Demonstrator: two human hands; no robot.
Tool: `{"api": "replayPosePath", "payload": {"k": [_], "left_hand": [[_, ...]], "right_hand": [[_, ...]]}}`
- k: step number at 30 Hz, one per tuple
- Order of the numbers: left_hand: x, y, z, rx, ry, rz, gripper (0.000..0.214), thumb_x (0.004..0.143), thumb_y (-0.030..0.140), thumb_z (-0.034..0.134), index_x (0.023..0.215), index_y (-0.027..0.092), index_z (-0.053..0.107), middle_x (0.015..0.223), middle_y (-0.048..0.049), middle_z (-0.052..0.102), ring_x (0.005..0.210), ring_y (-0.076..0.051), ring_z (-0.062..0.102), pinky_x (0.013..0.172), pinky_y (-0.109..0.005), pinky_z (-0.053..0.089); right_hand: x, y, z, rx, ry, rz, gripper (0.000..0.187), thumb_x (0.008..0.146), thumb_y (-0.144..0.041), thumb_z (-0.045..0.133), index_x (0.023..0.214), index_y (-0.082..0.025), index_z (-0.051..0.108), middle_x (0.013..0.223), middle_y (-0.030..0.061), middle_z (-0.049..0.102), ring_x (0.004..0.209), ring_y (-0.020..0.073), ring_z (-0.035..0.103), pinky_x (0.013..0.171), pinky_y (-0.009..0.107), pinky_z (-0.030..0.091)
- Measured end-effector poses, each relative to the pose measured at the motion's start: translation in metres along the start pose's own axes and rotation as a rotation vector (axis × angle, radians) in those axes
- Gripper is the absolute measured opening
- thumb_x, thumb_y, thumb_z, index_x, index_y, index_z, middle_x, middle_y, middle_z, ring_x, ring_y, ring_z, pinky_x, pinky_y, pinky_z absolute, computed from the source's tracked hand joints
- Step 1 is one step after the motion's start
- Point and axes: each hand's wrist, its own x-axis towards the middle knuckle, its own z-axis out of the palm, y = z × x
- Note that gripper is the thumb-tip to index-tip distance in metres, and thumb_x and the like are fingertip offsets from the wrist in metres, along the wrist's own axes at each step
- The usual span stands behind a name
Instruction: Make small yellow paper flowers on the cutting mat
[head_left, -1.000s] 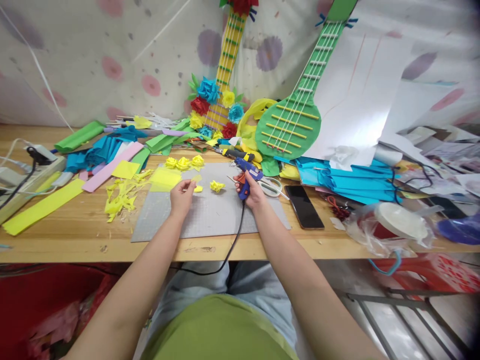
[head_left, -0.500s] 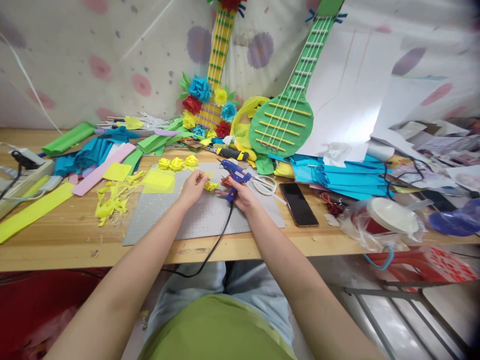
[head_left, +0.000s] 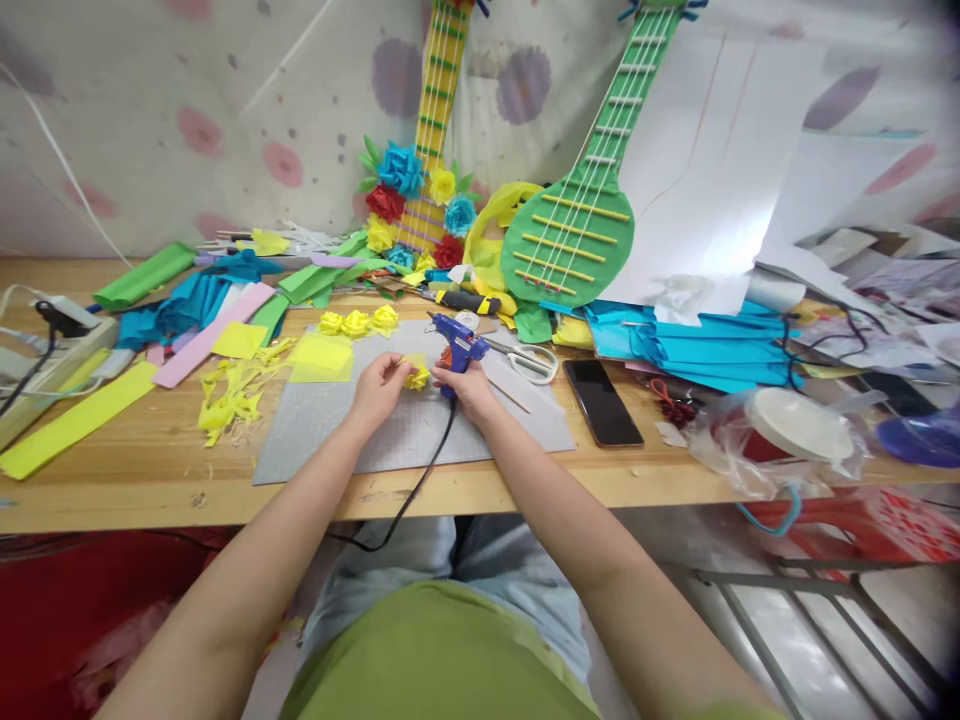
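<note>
My left hand (head_left: 379, 392) pinches a yellow paper flower (head_left: 417, 374) over the grey cutting mat (head_left: 315, 440). In my right hand (head_left: 471, 390) is a blue hot glue gun (head_left: 459, 342), its fingers wrapped round the handle and its nozzle pointing up and to the left. The flower sits between the two hands, close beside the glue gun. From the gun's handle a black cord runs down over the table edge. Three finished yellow paper flowers (head_left: 357, 323) stand in a row behind the left hand, and yellow paper squares (head_left: 321, 358) lie to its left.
White-handled scissors (head_left: 536, 365) and a thin stick (head_left: 508, 393) lie right of the gun, near a phone (head_left: 602, 402). Yellow scraps (head_left: 229, 400) are at left. Behind stand a green paper guitar (head_left: 566, 240) and a flowered yellow one (head_left: 435, 110). A bagged cup (head_left: 780, 440) stands right.
The glue gun has tipped more upright and shifted slightly left. The yellow flower now shows closer to my left fingers, and the thin stick by the scissors has come into view.
</note>
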Motion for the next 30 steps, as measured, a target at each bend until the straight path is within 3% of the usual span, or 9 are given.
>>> {"api": "replayPosePath", "payload": {"k": [10, 15, 19, 30], "left_hand": [[-0.004, -0.003, -0.007, 0.142, 0.037, 0.075, 0.022, 0.072, 0.037, 0.055, 0.079, 0.017, 0.061, 0.081, -0.0032, 0.066, 0.075, -0.015, 0.060, 0.071, -0.027, 0.046], [-0.007, -0.006, -0.022, 0.507, 0.089, 0.384, 0.020, 0.077, 0.030, 0.050, 0.083, 0.020, 0.065, 0.093, -0.0035, 0.067, 0.089, -0.016, 0.059, 0.082, -0.031, 0.044], [-0.003, -0.008, -0.029, 0.735, 0.036, 0.620, 0.021, 0.079, 0.026, 0.047, 0.088, 0.022, 0.065, 0.100, -0.0018, 0.065, 0.094, -0.016, 0.058, 0.088, -0.033, 0.041], [0.000, -0.009, -0.030, 0.821, -0.004, 0.737, 0.022, 0.080, 0.024, 0.045, 0.089, 0.024, 0.064, 0.103, -0.0023, 0.064, 0.097, -0.015, 0.057, 0.094, -0.037, 0.037]], "right_hand": [[0.013, 0.021, 0.008, -0.156, 0.050, -0.022, 0.031, 0.048, -0.020, 0.064, 0.076, -0.018, 0.051, 0.068, -0.0042, 0.056, 0.060, 0.0112, 0.054, 0.064, 0.029, 0.047], [0.009, 0.016, 0.008, -0.155, 0.046, -0.021, 0.032, 0.047, -0.020, 0.064, 0.076, -0.019, 0.051, 0.068, -0.0045, 0.056, 0.062, 0.0114, 0.054, 0.067, 0.029, 0.046], [0.005, 0.012, 0.009, -0.139, 0.045, -0.008, 0.031, 0.047, -0.020, 0.064, 0.075, -0.019, 0.051, 0.067, -0.0043, 0.055, 0.061, 0.0112, 0.053, 0.066, 0.029, 0.046], [0.004, 0.011, 0.007, -0.135, 0.013, -0.012, 0.032, 0.047, -0.022, 0.065, 0.075, -0.019, 0.050, 0.067, -0.0045, 0.055, 0.062, 0.0116, 0.053, 0.068, 0.030, 0.046]]}}
